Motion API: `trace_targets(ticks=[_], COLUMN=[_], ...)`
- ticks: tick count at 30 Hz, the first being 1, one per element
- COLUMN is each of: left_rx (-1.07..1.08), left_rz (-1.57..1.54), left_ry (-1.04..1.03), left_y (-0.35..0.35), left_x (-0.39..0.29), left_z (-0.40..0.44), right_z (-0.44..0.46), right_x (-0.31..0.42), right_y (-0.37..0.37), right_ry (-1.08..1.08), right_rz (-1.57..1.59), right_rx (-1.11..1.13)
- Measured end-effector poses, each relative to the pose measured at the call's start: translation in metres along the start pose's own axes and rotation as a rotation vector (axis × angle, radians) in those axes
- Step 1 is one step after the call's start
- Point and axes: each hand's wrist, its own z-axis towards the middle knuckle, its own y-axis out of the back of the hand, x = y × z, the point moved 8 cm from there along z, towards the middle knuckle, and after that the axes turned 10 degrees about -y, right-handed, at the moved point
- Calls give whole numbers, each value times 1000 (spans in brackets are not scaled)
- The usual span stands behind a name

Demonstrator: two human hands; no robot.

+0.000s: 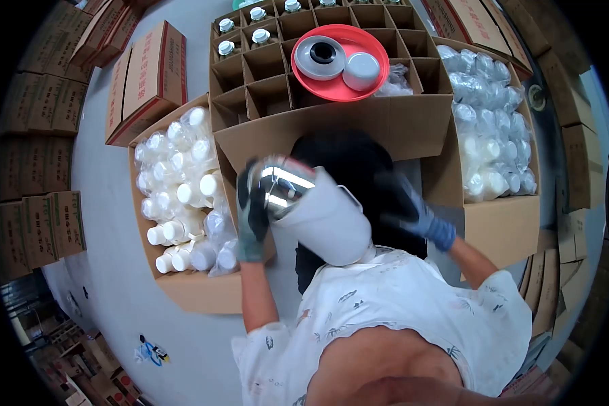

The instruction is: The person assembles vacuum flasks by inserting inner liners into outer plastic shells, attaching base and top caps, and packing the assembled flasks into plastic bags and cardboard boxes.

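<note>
A large white vessel [328,220] with a handle and a shiny metallic part [283,186] at its upper left lies tilted above the lap. My left hand [254,213], in a dark grey-green glove, wraps round the metallic end. My right hand [409,210], in a blue-grey glove, is smeared by motion to the right of the vessel, apart from it; its fingers cannot be made out. Beyond them, a red tray [318,89] holding a grey lid [308,66] with a black ring and a white cup [362,70] rests on a divided carton [338,128].
Several white-capped bottles [260,36] stand in the divided carton. Open boxes of wrapped white bottles flank it on the left [199,294] and right [501,230]. Closed cartons [145,81] and stacked boxes line both sides. A small blue item [152,352] lies on the floor.
</note>
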Motion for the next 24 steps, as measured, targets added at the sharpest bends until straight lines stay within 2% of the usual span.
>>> trace_targets(ticks=[2, 3, 5, 6, 8, 9, 10, 12, 13, 15, 18, 21, 24], left_rx=[-98, -161, -168, -61, 102, 152, 157, 165, 174, 196, 234, 252, 240], left_rz=[-168, -297, -196, 142, 543, 610, 576, 509, 479, 453, 461, 488, 543], left_ry=[120, 187, 209, 121, 10, -13, 15, 73, 73, 25, -84, -164, -234], left_y=[1, -3, 11, 23, 34, 40, 44, 53, 53, 43, 20, 8, 2], left_x=[10, 16, 51, 66, 86, 93, 98, 108, 105, 97, 83, 73, 62], left_z=[-50, -74, -117, -137, -163, -167, -163, -156, -145, -125, -105, -95, -103], right_z=[-37, -52, -58, -49, -23, -2, 20, 49, 61, 73, 86, 87, 98], right_x=[-2, -16, -25, -16, -5, 6, 18, 49, 67, 106, 128, 143, 133], right_y=[-30, -50, -79, -82, -82, -78, -71, -55, -48, -34, -36, -33, -20], right_ry=[-19, -141, -317, -238, -76, -101, -124, 198, 321, 347, 445, 483, 387], right_rz=[-142, 78, 395, 358, 283, 310, 337, -20, 43, 306, 171, 223, 248], right_rx=[34, 37, 98, 96, 91, 75, 59, -85, -84, 91, 180, 207, 113])
